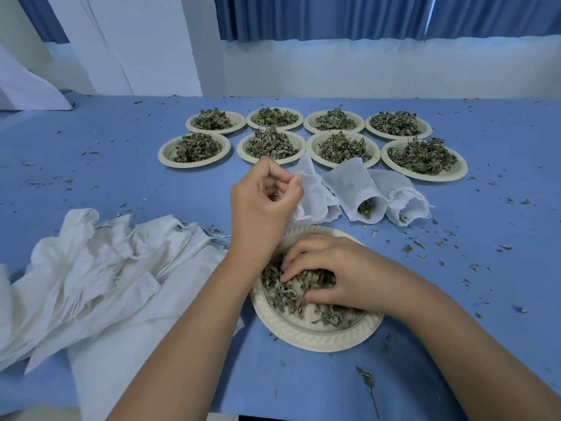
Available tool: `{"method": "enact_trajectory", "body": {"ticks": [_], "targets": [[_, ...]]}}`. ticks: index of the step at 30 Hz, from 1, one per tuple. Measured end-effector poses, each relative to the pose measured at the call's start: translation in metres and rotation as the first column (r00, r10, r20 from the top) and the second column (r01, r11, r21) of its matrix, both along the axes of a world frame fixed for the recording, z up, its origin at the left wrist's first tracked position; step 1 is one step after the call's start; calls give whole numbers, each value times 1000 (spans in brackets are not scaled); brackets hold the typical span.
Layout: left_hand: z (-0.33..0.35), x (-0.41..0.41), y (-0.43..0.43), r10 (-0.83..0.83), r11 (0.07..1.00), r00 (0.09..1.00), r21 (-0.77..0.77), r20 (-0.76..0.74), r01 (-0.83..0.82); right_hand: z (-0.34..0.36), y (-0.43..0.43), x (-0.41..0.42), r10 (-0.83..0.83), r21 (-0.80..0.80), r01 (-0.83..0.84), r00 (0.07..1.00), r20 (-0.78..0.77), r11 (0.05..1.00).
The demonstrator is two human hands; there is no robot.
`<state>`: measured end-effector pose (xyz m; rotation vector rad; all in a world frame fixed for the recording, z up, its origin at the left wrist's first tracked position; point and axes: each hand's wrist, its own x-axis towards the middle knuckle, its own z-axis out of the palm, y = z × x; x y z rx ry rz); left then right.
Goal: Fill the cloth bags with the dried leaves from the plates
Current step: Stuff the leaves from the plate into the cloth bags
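Just behind the round cream paper plate (309,337), the left hand (264,205) pinches a limp white cloth bag (315,199) by its rim while the right hand (340,278) curls round probably light, crumbly dried green leaves (285,296) on it.

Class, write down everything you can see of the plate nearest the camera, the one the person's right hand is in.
The near plate is round and cream-coloured, seemingly paper or pulp, with an embossed patterned rim. It lies flat on the blue table, with cloth bags lying just beyond it. Its well holds dried leaves, and a little bare base shows between them. The right hand rests in the leaves, fingers bent into them. Loose leaf crumbs lie on the table around it.
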<state>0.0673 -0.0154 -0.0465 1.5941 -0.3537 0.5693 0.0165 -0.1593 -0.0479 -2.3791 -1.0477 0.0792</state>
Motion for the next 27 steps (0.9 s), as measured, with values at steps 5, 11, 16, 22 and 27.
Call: {"method": "enact_trajectory", "body": {"ticks": [5,11,16,22,27], "targets": [[1,-2,0,-7,1000,1000,11,-1,7,6,-4,0,-54,160,57,998,-21,985],[1,-1,1,2,1000,1000,8,1,-2,8,-10,2,-145,249,150,989,-39,957],[-1,0,2,-44,998,999,49,-11,44,13,-15,1,-183,492,240,970,-162,837],[-5,-2,0,-192,970,981,145,-24,193,15,-14,-1,-310,821,302,937,-162,484],[-6,-2,-1,-259,949,966,184,-3,255,4,-9,5,-596,581,406,783,178,706]]}}
